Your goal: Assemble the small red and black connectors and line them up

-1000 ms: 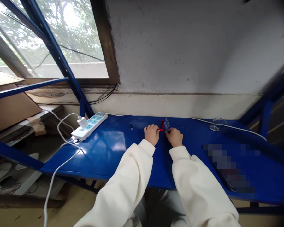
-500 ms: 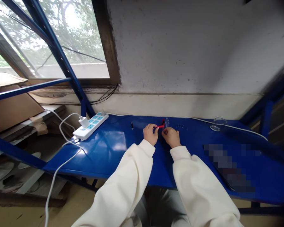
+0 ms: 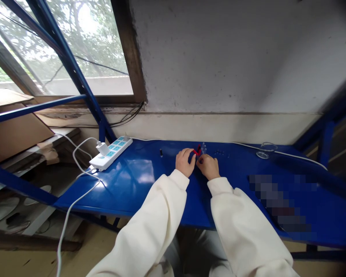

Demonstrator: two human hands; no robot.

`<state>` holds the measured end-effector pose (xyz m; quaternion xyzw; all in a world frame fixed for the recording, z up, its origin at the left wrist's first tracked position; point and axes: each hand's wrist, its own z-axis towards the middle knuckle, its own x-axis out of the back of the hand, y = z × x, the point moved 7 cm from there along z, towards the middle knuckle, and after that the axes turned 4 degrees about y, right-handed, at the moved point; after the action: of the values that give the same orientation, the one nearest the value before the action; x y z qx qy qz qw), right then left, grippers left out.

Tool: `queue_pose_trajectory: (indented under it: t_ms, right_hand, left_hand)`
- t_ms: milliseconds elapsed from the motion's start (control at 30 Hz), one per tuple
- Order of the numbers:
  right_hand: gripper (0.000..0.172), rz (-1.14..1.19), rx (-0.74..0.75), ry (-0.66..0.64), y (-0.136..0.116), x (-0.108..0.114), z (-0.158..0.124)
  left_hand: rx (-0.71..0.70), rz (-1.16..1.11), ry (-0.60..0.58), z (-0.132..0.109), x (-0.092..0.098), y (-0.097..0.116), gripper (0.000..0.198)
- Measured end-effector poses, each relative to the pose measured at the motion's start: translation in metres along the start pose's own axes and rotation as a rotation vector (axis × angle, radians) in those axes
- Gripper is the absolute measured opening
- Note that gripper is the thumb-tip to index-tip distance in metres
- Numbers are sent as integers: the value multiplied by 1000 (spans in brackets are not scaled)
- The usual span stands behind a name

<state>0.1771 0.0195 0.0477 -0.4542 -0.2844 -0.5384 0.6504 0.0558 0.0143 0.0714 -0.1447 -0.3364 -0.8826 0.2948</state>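
On the flat, glossy blue tabletop [image 3: 118, 188], both wrists are best rested low and steady — the bare left hand [image 3: 185, 163] pinching, the bare right hand [image 3: 209, 167] curled beside it (what it holds, I cannot tell). The slim red stick-like piece [image 3: 195, 152] sits at the left fingertips, near the small clear plastic pieces [image 3: 204, 147]
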Motion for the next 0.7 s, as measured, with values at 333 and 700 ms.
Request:
queue_pose_trajectory:
  t_ms: [333,700]
  right_hand:
    - [12,51,-11,71,-2,12,0]
    - [14,27,81,90,-7,7,0]
  left_hand:
    - [-84,-14,-152,-4,-11,7,31]
    - [-9,-158,-55,-2,-13,-5,8]
